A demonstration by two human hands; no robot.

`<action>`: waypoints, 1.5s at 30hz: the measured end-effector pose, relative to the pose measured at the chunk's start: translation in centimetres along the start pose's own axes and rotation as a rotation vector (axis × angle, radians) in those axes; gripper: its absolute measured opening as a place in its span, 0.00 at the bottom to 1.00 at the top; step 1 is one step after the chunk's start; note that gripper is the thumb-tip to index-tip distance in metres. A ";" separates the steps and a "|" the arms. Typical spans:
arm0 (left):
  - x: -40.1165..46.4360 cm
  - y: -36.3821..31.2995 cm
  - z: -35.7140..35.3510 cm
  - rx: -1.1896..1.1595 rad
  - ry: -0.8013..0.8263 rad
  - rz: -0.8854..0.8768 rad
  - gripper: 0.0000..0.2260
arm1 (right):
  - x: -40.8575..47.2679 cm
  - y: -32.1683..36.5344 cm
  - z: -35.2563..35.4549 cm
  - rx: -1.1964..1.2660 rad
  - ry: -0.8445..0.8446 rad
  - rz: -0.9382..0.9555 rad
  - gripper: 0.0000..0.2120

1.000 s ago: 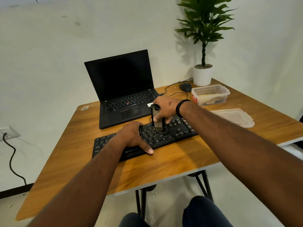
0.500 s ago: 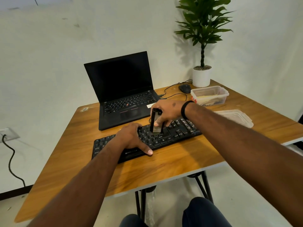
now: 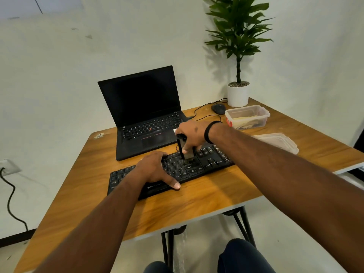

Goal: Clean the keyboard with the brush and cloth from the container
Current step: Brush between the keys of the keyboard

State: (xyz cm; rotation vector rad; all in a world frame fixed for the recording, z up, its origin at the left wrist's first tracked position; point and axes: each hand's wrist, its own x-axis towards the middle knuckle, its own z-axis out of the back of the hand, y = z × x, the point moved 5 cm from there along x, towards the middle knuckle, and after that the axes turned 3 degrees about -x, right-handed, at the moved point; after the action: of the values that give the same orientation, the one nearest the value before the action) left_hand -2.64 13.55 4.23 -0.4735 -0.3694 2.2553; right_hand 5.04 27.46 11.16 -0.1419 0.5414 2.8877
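Observation:
A black keyboard [image 3: 208, 164] lies across the middle of the wooden table [image 3: 197, 201]. My right hand [image 3: 194, 133] grips a small brush [image 3: 186, 152] with a black handle, its bristles pointing down onto the keys right of the keyboard's centre. My left hand [image 3: 155, 170] rests flat on the keyboard's left half, thumb on the front edge. A clear plastic container [image 3: 247, 116] stands at the back right with pale cloth-like contents inside.
An open black laptop [image 3: 145, 113] stands behind the keyboard. The container's lid [image 3: 277, 141] lies to the right. A black mouse [image 3: 218, 108] with its cable and a potted plant [image 3: 238, 93] are at the back right corner.
The brush in my right hand has shifted slightly over the keys, staying near the same spot. My left hand has kept its place on the keyboard. The camera has tilted a little.

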 end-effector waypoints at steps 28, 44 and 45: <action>0.6 0.3 -0.3 -0.004 -0.005 -0.001 0.58 | -1.0 -1.0 -0.3 -0.022 -0.136 -0.043 0.12; 0.6 0.7 -0.3 0.001 -0.010 0.006 0.58 | -1.0 1.3 -2.2 0.174 0.046 0.062 0.13; 0.6 0.7 -0.3 -0.001 -0.011 0.006 0.58 | -0.8 1.3 -2.4 0.183 0.010 0.055 0.12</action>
State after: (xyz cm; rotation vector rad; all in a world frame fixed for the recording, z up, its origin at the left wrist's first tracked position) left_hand -3.33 13.64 3.56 -0.4636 -0.3754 2.2647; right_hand 5.63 25.24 9.51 -0.1158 0.8199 2.8724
